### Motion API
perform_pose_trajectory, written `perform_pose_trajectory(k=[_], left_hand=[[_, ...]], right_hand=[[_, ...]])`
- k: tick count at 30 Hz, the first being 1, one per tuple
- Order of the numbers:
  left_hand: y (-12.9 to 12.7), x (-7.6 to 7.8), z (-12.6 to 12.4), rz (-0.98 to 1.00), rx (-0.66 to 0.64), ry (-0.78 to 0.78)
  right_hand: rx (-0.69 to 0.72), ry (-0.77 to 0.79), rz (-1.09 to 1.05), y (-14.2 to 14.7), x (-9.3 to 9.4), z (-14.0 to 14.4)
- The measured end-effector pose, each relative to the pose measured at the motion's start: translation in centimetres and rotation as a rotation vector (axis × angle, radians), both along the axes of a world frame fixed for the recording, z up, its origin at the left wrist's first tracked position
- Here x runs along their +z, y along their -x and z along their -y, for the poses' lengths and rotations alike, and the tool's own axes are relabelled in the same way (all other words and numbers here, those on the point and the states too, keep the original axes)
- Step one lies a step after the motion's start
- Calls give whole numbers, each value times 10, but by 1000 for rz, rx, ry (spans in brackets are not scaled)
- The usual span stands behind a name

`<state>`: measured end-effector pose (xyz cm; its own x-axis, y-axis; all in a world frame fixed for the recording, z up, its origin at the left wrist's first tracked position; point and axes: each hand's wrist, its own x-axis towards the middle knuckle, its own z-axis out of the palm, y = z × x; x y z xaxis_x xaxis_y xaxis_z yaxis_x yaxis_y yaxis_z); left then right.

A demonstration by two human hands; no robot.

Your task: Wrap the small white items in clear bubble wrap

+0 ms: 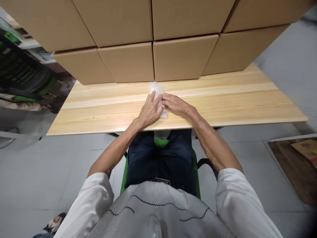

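A crumpled, translucent piece of plastic wrap, apparently bubble wrap (156, 87), lies on the wooden tabletop, its long side running away from me. My left hand (150, 109) rests over its left side, with the fingers spread and the thumb on the near part. At the right edge, my right hand (174, 103) has its fingers bent together against the wrap, close to the left fingertips. Both hands cover much of the wrap. I cannot make out whether anything is inside it.
Cardboard boxes (128, 62) stand stacked in two rows along the back of the table (235, 102). The table's near edge is just above my lap. A dark and green chair (22, 66) is at the left. Flat cardboard (305, 148) lies low on the right.
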<state>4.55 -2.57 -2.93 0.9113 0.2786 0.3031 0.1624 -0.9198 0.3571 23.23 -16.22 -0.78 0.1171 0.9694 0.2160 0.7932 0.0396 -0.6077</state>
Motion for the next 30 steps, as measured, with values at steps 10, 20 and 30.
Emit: perform_pose_trajectory(k=[10,20,30], left_hand=[[0,2,4,-19,-17,-75],[-2,16,14,-33,-99,-104],[1,20,16,-60,-103,-102]], right_hand=[[-357,-63,-721,-1,2,-37],[-521,307,-109,2,43,-100],[-381,101,-222,-7,17,-100]])
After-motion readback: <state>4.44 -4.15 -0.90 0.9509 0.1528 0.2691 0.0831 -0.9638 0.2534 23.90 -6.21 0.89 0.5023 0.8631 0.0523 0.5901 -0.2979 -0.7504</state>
